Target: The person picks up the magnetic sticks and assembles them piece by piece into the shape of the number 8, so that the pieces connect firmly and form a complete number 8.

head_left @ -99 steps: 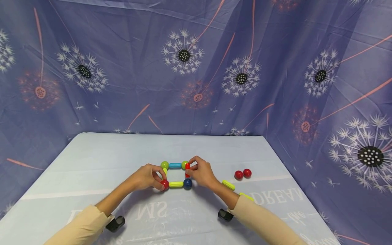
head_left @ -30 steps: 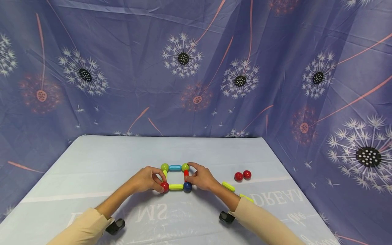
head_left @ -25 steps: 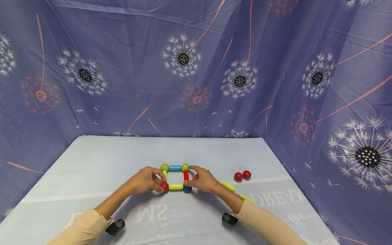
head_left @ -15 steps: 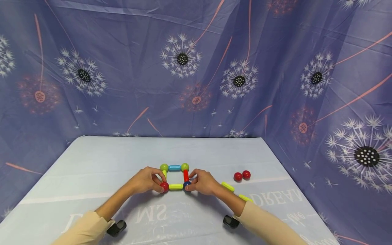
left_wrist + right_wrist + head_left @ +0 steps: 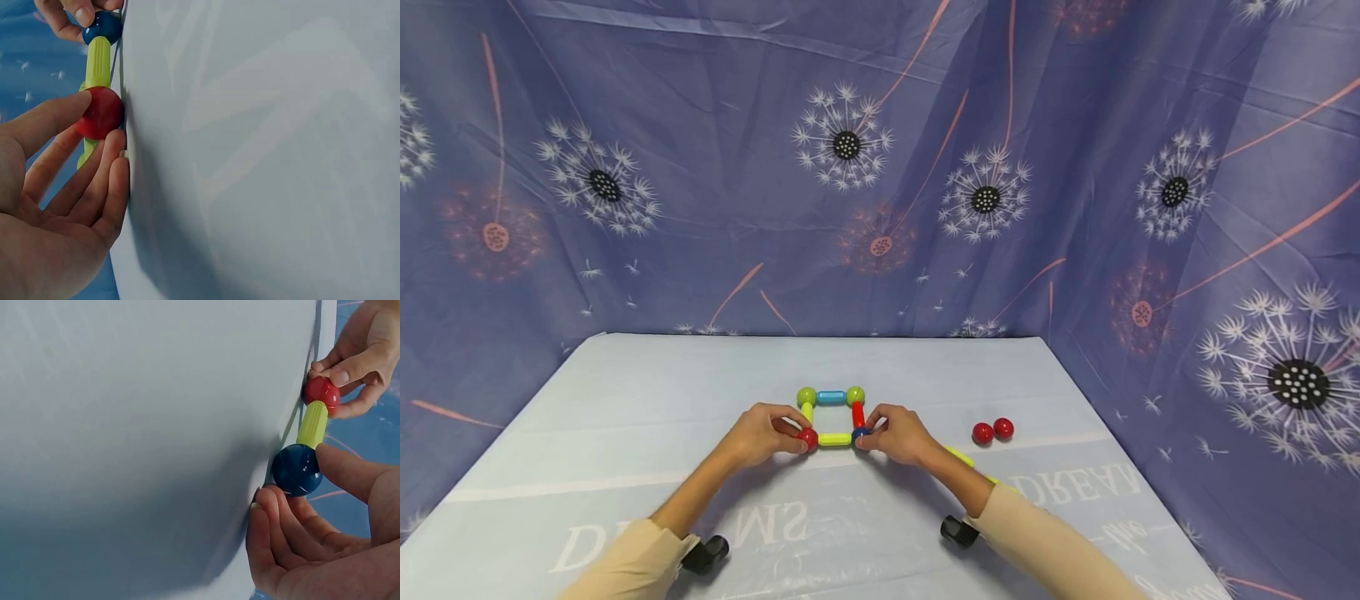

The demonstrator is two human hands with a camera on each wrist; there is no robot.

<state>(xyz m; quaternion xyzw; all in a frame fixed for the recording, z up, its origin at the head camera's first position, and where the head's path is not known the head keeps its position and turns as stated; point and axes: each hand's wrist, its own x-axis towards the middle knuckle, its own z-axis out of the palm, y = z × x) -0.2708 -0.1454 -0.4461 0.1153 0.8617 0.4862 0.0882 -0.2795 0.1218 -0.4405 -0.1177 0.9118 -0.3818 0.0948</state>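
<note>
Tabletop (image 5: 700, 375), six balls (image 5: 855, 396), left fingers (image 5: 117, 184) gripping one red ball (image 5: 105, 114), right fingers (image 5: 259, 531) blue ball (image 5: 295, 472)

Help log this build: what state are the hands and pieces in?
Left hand, pinching the red corner ball
Right hand, pinching the blue ball
Frame, seemingly closed all round
Front yellow rod, joining both held balls
Green balls, untouched at the far corners
Blue rod, joining them
Red rod, forming the right side
Left yellow rod, opposite it
Loose red balls, side by side
Loose yellow rods, partly hidden
</note>
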